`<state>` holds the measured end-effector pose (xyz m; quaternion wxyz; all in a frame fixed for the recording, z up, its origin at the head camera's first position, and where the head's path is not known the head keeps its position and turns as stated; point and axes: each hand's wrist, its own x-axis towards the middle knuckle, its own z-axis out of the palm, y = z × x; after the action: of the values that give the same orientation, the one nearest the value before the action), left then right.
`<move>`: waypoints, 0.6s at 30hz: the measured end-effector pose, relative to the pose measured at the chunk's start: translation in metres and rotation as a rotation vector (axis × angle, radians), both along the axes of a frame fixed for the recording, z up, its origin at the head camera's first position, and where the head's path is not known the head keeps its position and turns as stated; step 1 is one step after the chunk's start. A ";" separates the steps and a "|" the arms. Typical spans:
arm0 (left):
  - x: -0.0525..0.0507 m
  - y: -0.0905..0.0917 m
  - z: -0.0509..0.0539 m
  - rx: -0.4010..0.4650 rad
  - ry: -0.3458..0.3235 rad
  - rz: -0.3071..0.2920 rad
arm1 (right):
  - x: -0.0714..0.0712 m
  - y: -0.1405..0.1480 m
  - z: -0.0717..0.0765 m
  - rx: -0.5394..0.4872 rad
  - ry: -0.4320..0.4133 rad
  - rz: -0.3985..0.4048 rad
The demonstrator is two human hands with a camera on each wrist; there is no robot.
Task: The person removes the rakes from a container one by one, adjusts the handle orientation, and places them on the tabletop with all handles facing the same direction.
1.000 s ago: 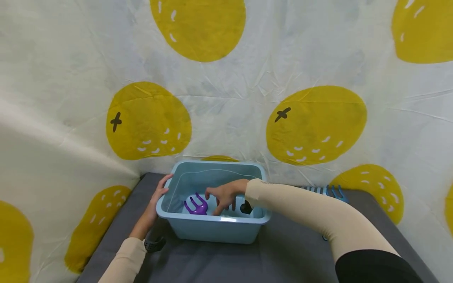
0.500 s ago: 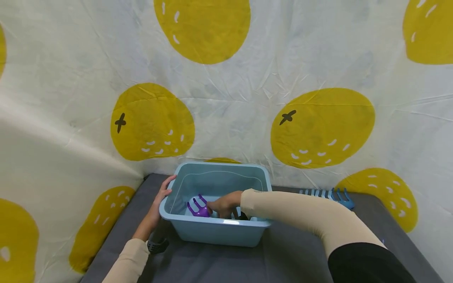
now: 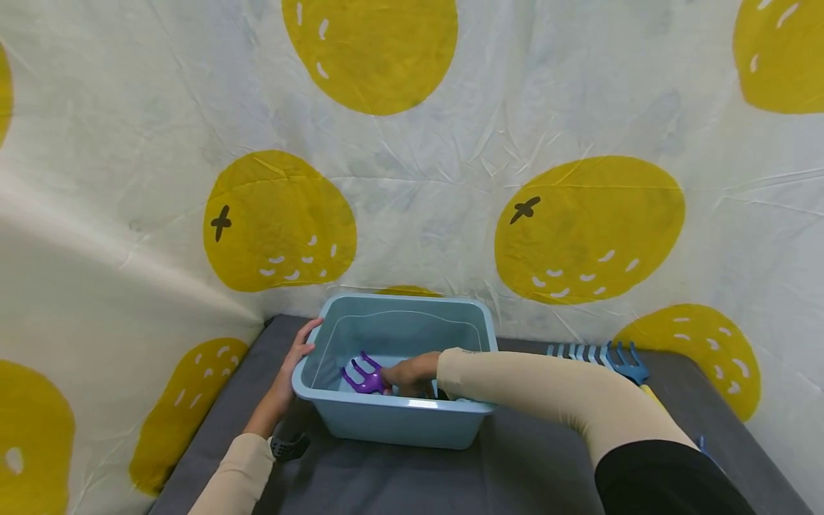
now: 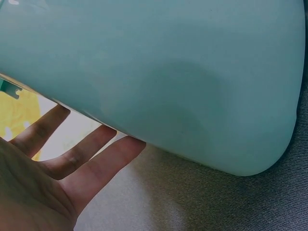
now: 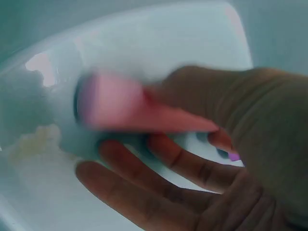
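Note:
A light blue plastic tub [image 3: 399,422] stands on the dark grey surface. My left hand [image 3: 288,375] rests at the tub's left rim; in the left wrist view its rather straight fingers [image 4: 103,166] touch the rim's edge. Inside the tub lies a purple toy hand rake [image 3: 367,375], prongs pointing left. My right hand [image 3: 412,373] reaches down into the tub beside it. In the right wrist view, blurred, the thumb and fingers of the right hand [image 5: 192,168] hold a pink handle [image 5: 125,103], with a bit of purple at its far end.
Right of the tub, partly behind the right sleeve, lie a light blue toothed rake [image 3: 566,350], a blue fork [image 3: 629,366] with a yellow handle [image 3: 653,395], and another blue piece [image 3: 702,445]. A patterned cloth [image 3: 425,214] hangs behind.
My right hand has gone lower into the tub and closed in on the purple rake, which has shifted slightly. The left hand stays at the rim.

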<state>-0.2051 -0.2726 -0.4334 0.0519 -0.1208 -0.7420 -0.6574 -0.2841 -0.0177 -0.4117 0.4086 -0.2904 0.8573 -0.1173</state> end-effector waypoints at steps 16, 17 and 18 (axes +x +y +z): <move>0.000 0.000 -0.002 -0.007 0.015 0.004 | -0.011 0.005 -0.004 0.049 0.102 0.067; 0.000 0.000 -0.002 -0.006 0.016 0.004 | -0.011 0.005 -0.002 0.053 0.100 0.069; 0.000 0.000 -0.002 -0.005 0.018 0.003 | -0.011 0.006 0.001 0.058 0.097 0.077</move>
<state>-0.2048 -0.2725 -0.4351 0.0592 -0.1258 -0.7433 -0.6543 -0.2954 -0.0119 -0.4105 0.3791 -0.3162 0.8674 -0.0623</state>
